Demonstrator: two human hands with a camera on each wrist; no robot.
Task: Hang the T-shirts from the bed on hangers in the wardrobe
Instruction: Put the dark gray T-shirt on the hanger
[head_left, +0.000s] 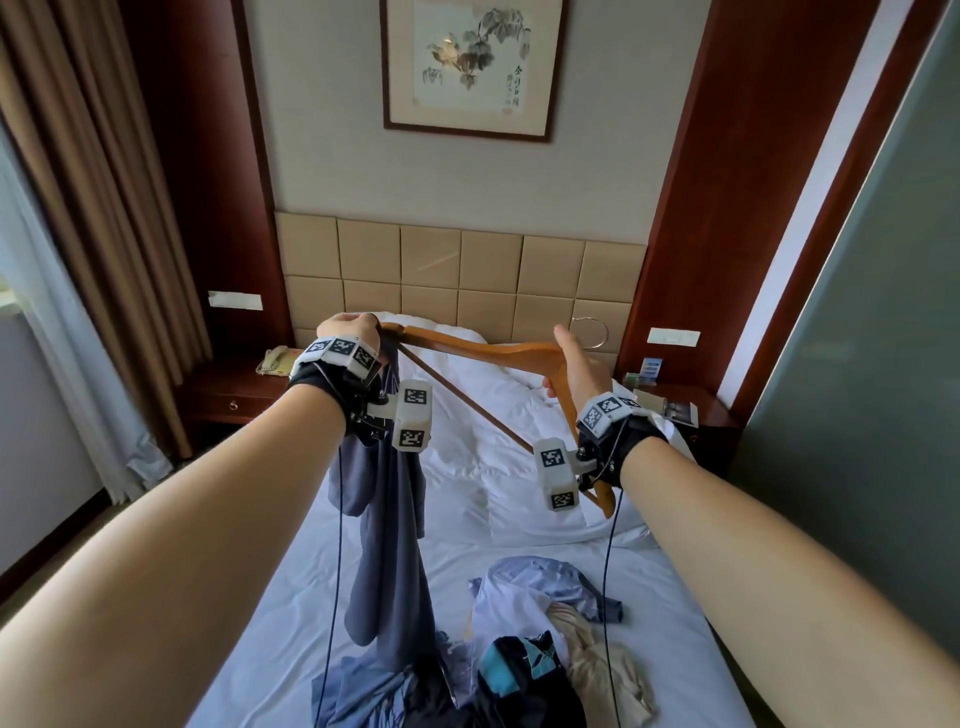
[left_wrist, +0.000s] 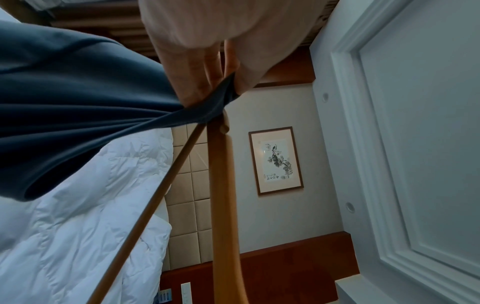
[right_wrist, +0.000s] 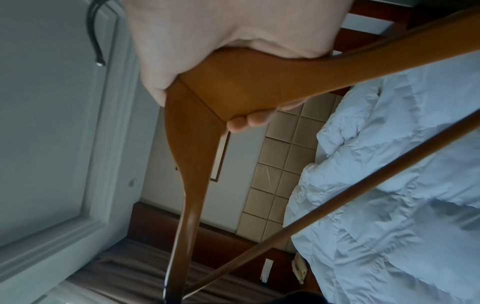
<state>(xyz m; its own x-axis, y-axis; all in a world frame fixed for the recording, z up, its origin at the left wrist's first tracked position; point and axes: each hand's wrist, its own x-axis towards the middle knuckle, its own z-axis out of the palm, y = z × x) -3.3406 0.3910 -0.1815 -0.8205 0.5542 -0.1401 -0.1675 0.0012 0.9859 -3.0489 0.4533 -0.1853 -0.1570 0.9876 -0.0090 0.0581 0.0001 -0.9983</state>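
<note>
I hold a wooden hanger (head_left: 483, 349) flat in the air above the bed (head_left: 291, 613). My right hand (head_left: 574, 366) grips its middle, next to the metal hook (head_left: 597, 330); in the right wrist view the fingers (right_wrist: 249, 121) curl round the wood (right_wrist: 249, 86). My left hand (head_left: 353, 332) pinches the fabric of a blue-grey T-shirt (head_left: 387, 545) at the hanger's left tip (left_wrist: 223, 123). The shirt (left_wrist: 78, 98) hangs down from that hand to the bed.
A pile of more clothes (head_left: 519, 649) lies on the near part of the bed. A crumpled white duvet (head_left: 483, 441) covers the far part, by the padded headboard (head_left: 462, 275). Nightstands (head_left: 228, 395) flank the bed, with curtains (head_left: 88, 234) at the left.
</note>
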